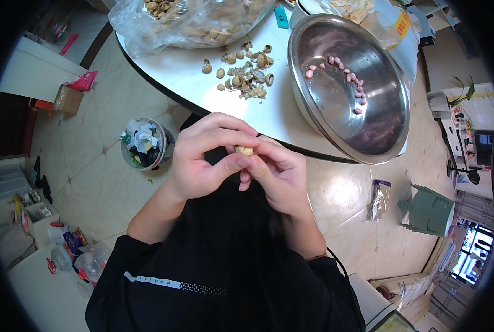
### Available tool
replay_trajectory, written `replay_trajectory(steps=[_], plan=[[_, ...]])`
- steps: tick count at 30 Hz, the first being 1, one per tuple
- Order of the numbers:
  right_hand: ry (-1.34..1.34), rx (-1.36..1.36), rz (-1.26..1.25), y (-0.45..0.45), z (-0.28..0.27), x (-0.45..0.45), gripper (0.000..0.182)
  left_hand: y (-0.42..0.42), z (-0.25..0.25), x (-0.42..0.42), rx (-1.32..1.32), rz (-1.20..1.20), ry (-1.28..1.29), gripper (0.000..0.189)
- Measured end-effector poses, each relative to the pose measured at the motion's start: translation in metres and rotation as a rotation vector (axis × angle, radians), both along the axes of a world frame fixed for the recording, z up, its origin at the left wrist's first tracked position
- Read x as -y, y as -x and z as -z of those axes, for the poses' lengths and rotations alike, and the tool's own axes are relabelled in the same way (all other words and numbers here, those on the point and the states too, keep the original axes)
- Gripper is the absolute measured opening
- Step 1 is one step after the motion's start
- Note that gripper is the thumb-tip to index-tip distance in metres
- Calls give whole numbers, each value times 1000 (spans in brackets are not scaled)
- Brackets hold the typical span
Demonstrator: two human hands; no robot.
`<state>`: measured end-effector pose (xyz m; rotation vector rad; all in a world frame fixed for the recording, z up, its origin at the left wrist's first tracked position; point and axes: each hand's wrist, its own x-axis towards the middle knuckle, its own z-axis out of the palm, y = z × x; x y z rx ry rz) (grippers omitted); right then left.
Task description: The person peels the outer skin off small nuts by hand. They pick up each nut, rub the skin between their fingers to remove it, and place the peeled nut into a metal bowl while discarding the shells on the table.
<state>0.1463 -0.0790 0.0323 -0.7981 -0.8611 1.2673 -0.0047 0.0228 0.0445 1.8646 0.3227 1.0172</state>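
Between the fingertips of both hands is a small unshelled peanut (245, 150), held just off the table's near edge. My left hand (207, 159) pinches it with thumb and fingers from the left. From the right, my right hand (278, 170) grips it with thumb and index finger, the other fingers curled below. Beyond my hands, a pile of broken peanut shells (249, 81) lies on the white table (226, 101), with some whole-looking pods among them. To the right, a large stainless steel bowl (334, 99) holds several pink-skinned peanut kernels (350, 76).
A clear plastic bag (193, 31) of unshelled peanuts sits at the table's far side, near a teal box (281, 17). A filled waste bin (143, 143) stands on the floor at left. On the right are a green plastic stool (431, 211) and a plastic packet (379, 201).
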Motion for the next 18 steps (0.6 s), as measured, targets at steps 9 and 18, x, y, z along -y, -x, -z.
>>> replay_trajectory(steps=[9, 18], plan=[[-30, -9, 27, -3, -4, 4, 26, -10, 10, 4, 104, 35, 69, 41], [-124, 203, 171, 1, -2, 6, 24, -15, -7, 16, 12, -112, -226, 46]])
